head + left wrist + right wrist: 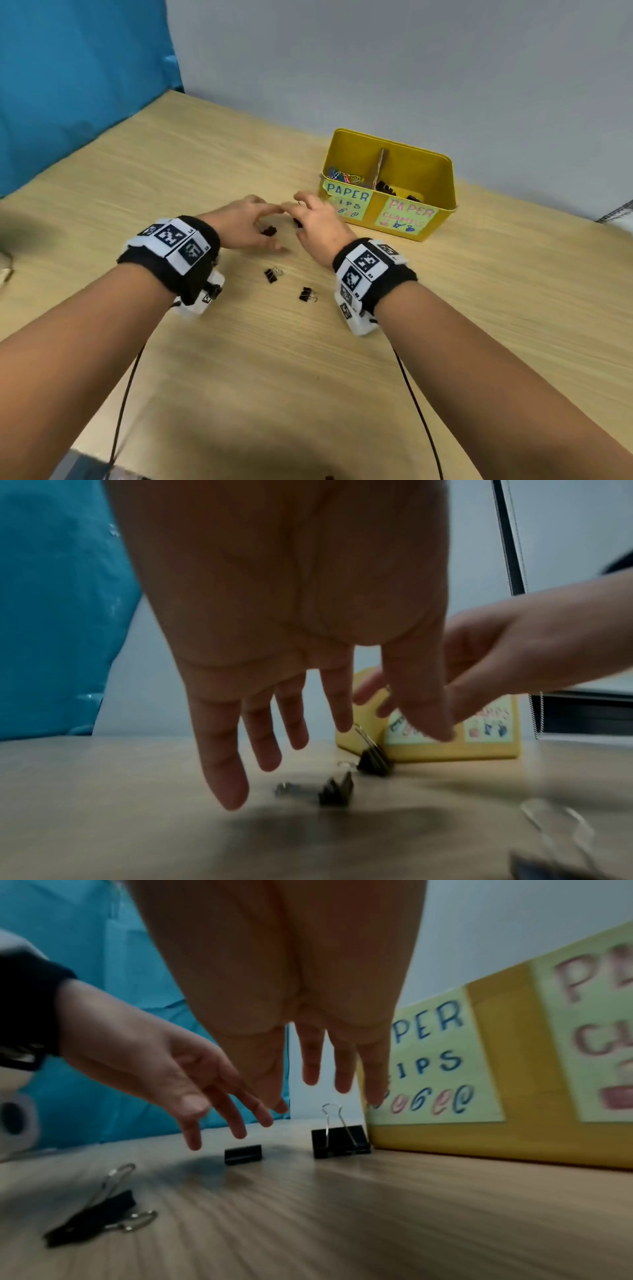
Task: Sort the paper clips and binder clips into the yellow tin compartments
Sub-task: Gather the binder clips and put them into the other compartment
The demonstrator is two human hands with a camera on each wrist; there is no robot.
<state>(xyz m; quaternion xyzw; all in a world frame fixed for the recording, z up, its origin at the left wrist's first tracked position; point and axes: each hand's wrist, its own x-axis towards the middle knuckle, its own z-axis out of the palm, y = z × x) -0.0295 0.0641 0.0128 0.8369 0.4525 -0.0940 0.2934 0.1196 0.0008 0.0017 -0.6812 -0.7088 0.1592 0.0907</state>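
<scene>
Hovering with fingers apart and holding nothing, the left hand and right hand crowd two clips; colliding fingers could knock one from the grip.

The left hand hangs palm-down with fingers straight and spread above the wooden counter, over two black binder clips lying near the labelled yellow tin, while the right hand reaches in beside it.

The right hand hides the label's second word — only "IPS" shows; the nearest binder clip is blurred, cut off.
</scene>
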